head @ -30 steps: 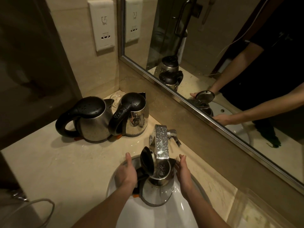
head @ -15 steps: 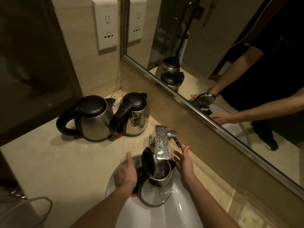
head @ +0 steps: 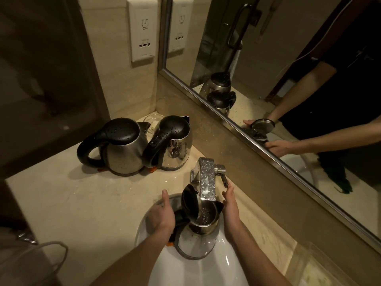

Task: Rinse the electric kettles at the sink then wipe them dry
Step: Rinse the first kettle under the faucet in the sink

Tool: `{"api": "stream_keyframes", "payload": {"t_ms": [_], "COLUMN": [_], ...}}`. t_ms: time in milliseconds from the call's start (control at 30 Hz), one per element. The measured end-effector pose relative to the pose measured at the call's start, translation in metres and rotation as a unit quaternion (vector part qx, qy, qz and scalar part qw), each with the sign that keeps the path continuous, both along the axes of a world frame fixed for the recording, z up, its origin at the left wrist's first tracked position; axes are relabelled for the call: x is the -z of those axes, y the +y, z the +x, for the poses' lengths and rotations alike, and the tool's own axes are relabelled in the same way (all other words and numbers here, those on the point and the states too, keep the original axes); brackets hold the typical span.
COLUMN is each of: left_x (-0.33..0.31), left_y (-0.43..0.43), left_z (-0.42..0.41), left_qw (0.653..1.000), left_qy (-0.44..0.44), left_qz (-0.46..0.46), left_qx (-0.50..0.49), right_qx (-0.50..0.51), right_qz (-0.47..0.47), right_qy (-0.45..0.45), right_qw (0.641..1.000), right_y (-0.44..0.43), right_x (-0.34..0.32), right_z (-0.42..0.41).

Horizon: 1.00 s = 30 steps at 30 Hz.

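Lower middle of the frame, left hand: fingers are curled round the black handle of a steel kettle, with the thumb stretched up along the basin's edge.
Right hand: held flat with straight fingers, holding nothing and just beside the kettle's spout. The fingertips reach up close to the tap lever; whether they touch it cannot be told.
Kettle in hand: stands upright in the white basin, directly below the tap outlet. Its black hinged lid is tipped up and back, and bubbling water shows inside the mouth.
Tap: a flat chrome spout beaded with droplets, reaching out over the open kettle.
Counter: pale stone, speckled with water near the tap.
Other kettles: left of centre on the counter, well apart from the basin, a rounded kettle and a shinier kettle stand side by side. Their lids are down and their black tops are spotted with drops.
Glass dish: tucked in the corner behind those two.
Wall socket: upper middle, on the tiled wall.
Mirror: fills the upper right and reflects the kettles and both forearms.
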<state>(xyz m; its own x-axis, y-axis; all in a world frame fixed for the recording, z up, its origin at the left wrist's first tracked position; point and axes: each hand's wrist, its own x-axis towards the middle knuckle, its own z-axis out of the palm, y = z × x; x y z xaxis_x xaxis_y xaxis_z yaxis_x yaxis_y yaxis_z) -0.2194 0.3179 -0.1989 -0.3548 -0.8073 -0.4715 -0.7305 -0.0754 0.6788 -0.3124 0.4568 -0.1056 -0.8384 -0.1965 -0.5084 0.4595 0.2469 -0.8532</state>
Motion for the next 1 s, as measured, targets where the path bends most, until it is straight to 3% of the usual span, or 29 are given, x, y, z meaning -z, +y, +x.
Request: {"api": "stream_keyframes", "payload": {"t_ms": [233, 467, 667, 833, 1000], "left_x": [0.001, -0.007, -0.017, -0.026, -0.049], "left_y": [-0.001, 0.001, 0.003, 0.007, 0.007], "left_z": [0.0, 0.001, 0.005, 0.012, 0.024], "left_qw": [1.0, 1.0, 0.999, 0.999, 0.999], "left_qy": [0.014, 0.014, 0.039, 0.031, 0.036], "left_qz": [0.012, 0.015, 0.016, 0.015, 0.02], "left_qx": [-0.011, 0.006, 0.002, 0.014, 0.031], "right_qx": [0.023, 0.066, 0.097, 0.148, 0.167], "right_qz": [-0.015, -0.031, 0.01, -0.025, -0.029], "right_qy": [0.03, -0.063, -0.018, -0.045, -0.031], "right_qw": [0.999, 0.995, 0.995, 0.988, 0.985], "right_y": [-0.004, 0.016, 0.009, 0.014, 0.012], "right_x": [0.01, 0.031, 0.047, 0.075, 0.035], "right_z": [0.009, 0.015, 0.029, 0.036, 0.052]}}
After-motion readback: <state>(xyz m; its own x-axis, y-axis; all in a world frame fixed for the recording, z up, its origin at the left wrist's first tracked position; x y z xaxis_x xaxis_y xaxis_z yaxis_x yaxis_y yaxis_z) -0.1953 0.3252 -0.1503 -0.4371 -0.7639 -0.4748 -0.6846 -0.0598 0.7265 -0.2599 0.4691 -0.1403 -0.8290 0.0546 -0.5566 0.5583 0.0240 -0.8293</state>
